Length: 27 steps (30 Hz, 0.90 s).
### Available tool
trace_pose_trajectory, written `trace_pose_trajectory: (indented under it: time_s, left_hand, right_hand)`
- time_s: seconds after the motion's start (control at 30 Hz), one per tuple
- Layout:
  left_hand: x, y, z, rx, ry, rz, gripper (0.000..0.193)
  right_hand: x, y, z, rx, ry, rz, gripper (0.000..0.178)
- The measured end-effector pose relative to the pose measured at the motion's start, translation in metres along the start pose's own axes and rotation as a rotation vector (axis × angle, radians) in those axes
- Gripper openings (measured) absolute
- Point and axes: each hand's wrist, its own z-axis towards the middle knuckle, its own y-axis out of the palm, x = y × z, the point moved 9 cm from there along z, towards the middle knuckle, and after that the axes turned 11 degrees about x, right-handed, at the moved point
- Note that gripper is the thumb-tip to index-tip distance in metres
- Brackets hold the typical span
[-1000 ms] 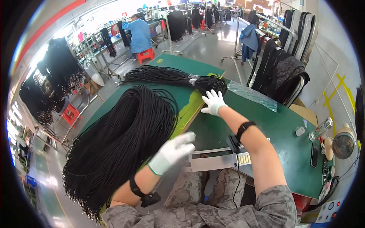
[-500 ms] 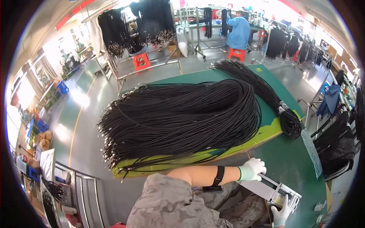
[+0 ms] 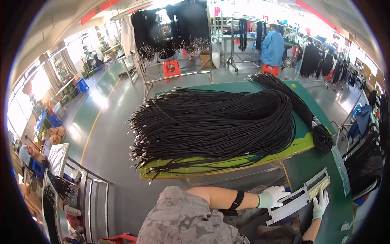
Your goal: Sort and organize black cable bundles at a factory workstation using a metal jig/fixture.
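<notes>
1. Left hand (image 3: 272, 196), white-gloved, black band at the wrist: fingers curled over the near-left end of a long flat pale-grey metal jig with a comb-like toothed end (image 3: 298, 199); it grips the jig.
2. Right hand (image 3: 320, 203), white-gloved: fingers spread and laid flat against the right edge of the jig, just below the toothed end; palm open, clasping nothing.
3. The jig lies slantwise at the near edge of the dark green worktable (image 3: 325, 162), its lower end reaching past that edge toward the person's lap.
4. Large heap of black cords with metal tips (image 3: 215, 122): lies on a yellow-green board (image 3: 227, 164), tips overhanging the left edge; bare table between heap and jig.
5. Smaller tied bundle of black cords (image 3: 302, 107): along the right side, looped end near the board's right corner.
6. Grey floor aisle (image 3: 109, 134): open to the left.
7. Person in a blue coat (image 3: 272, 46): far off, by racks.
</notes>
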Motion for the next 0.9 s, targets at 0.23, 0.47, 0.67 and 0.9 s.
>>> trace_pose_trajectory:
  time_s: [0.23,0.47,0.67,0.9]
  left_hand:
    - [-0.002,-0.015,-0.053,0.290,0.001,-0.115,0.061]
    - [0.050,-0.193,-0.068,0.469,0.354,-0.012,0.027]
    - [-0.004,-0.325,-0.012,0.698,0.086,0.295,0.032]
    - [-0.078,-0.327,0.091,0.561,-0.320,0.467,0.052]
  right_hand:
    - [0.021,0.004,-0.002,0.098,-0.025,0.149,0.055]
    - [0.003,-0.013,0.002,0.260,0.051,0.526,0.042]
    - [0.017,-0.021,-0.002,0.294,0.121,0.579,0.037]
    - [0.021,-0.022,-0.012,0.275,0.122,0.685,0.036]
